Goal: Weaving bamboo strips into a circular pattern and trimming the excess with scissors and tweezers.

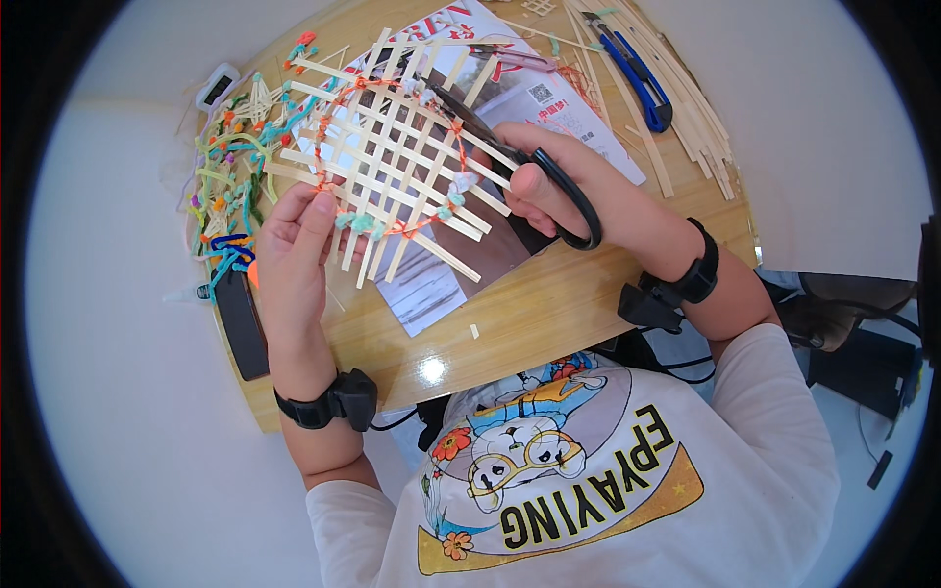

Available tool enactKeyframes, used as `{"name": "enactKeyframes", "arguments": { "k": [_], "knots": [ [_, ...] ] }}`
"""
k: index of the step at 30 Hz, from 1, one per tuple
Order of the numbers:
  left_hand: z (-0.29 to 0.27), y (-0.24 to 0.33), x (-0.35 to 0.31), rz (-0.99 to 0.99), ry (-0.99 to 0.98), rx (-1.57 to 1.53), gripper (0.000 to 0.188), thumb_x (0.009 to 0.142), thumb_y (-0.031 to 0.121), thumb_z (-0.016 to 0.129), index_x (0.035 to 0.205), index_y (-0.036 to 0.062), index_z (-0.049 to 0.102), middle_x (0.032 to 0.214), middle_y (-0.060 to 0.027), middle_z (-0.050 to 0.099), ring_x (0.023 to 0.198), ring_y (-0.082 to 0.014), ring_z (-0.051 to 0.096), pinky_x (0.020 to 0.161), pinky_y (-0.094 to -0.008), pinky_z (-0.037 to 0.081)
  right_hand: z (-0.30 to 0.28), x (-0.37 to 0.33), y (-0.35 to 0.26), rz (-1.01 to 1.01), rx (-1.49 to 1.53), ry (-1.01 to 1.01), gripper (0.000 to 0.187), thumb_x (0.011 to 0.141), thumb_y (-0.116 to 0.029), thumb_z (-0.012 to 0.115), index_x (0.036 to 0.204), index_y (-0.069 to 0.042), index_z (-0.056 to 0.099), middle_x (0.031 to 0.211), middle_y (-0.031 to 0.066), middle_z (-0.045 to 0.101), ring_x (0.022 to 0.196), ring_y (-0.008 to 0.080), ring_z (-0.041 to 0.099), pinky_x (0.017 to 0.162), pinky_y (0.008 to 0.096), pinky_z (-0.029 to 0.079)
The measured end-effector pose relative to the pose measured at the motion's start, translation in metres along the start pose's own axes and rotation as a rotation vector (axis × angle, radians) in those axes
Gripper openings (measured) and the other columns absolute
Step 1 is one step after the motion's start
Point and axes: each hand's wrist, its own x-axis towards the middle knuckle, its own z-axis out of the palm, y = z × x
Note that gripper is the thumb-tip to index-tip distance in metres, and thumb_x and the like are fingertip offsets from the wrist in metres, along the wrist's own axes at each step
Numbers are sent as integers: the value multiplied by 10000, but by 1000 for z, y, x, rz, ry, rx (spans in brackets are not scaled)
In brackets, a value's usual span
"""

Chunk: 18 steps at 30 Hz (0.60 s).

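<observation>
A lattice woven from pale flat strips (394, 178) is held up over a magazine (421, 292). A ring of orange yarn, with pale green and white tufts, runs around it near the strip ends. My left hand (302, 227) pinches its lower left edge, thumb on top. Black-handled scissors (570, 199) are in my right hand (549, 174), the thumb and fingers closed about the handle. Their dark blades lie across the lattice's upper right side, among the strip ends. Whether the blades touch a strip, I cannot tell.
Colourful yarn scraps (235, 167) lie heaped at the table's left, with a black oblong object (241, 328) nearer me. At the right rest a blue utility knife (637, 86) and loose long strips (691, 118). A small strip offcut (474, 332) lies near the front edge.
</observation>
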Motion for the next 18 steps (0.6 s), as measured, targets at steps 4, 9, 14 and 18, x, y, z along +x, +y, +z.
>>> {"name": "enactKeyframes", "arguments": {
  "k": [4, 9, 14, 18],
  "knots": [
    [1, 0, 0, -4, 10, -15, 187, 925, 150, 537, 1011, -11, 576, 856, -64, 653, 703, -83, 620, 570, -216, 505, 0, -1, -1, 26, 51, -10, 543, 861, -534, 552, 1115, -55, 536, 655, -40, 444, 533, 33, 413, 465, 194, 342],
    [-3, -1, 0, 4, -44, -41, 197, 925, 152, 538, 1026, -13, 576, 858, -62, 653, 708, -89, 626, 584, -217, 516, -2, -2, 0, 2, -1, -15, 563, 863, -535, 549, 1136, -44, 522, 653, -40, 441, 531, 34, 413, 467, 192, 339],
    [1, 2, -1, 15, 29, 1, 218, 924, 211, 558, 1038, 29, 590, 873, -36, 655, 670, -69, 613, 561, -200, 487, -6, -1, 5, -23, -104, -20, 666, 850, -620, 490, 1167, -35, 500, 656, -30, 440, 535, 51, 422, 473, 208, 350],
    [-2, 2, 0, 26, 13, -5, 212, 922, 209, 561, 1030, 29, 591, 866, -36, 652, 671, -69, 610, 554, -206, 488, -8, -1, 4, -48, -98, -30, 698, 844, -660, 445, 1179, -50, 494, 661, -16, 452, 542, 64, 440, 479, 224, 363]
  ]
}}
